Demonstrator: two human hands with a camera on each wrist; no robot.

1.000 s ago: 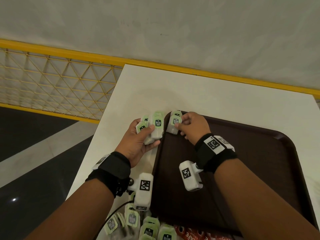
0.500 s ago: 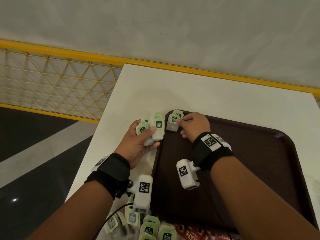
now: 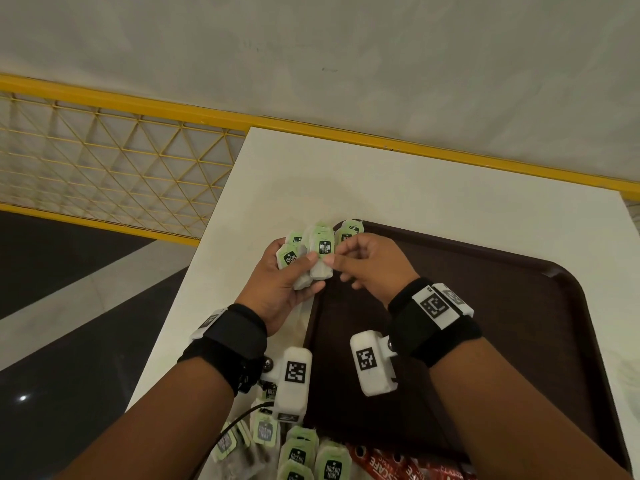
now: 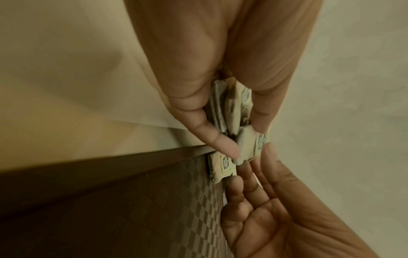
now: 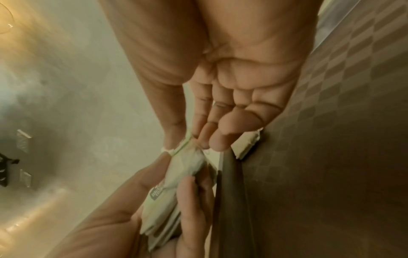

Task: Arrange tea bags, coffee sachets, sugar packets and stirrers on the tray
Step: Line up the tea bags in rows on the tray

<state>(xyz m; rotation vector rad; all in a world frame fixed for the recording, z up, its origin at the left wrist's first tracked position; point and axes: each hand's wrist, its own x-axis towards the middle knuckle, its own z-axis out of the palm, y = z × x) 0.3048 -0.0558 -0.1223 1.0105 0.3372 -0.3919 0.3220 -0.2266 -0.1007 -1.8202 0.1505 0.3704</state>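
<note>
A white table (image 3: 433, 188) beside a yellow mesh railing (image 3: 104, 161) carries a brown tray (image 3: 519, 323). The left hand (image 3: 280, 285) clamps a stack of tea bags (image 3: 320, 254) at the tray's far-left corner, and the right hand (image 3: 370, 261) pinches the top bag; a few bags (image 3: 348, 230) already lie in that corner. Risk: pulling one bag may drag its neighbours off the stack onto the table if the left hand's grip loosens.

one tray (image 3: 519, 306), two hands (image 3: 277, 285)

Green-labelled tea bags (image 3: 320, 252) stacked upright (bunched), two tea bags (image 3: 347, 231) in brown tray (image 3: 519, 341) corner
</note>
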